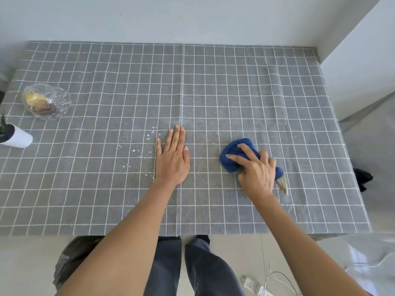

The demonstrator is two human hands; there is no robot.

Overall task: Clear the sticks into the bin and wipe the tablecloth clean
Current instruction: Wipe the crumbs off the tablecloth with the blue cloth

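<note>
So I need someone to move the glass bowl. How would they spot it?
Look at the grey checked tablecloth and go to its far left side. The bowl sits beside a white cup; it alone is clear, with something yellow and brown inside.

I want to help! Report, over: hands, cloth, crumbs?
Left hand flat on tablecloth. Right hand gripping blue cloth. White crumbs left of left hand.

Left hand (172,159) flat, right hand (255,170) clenched.
</note>
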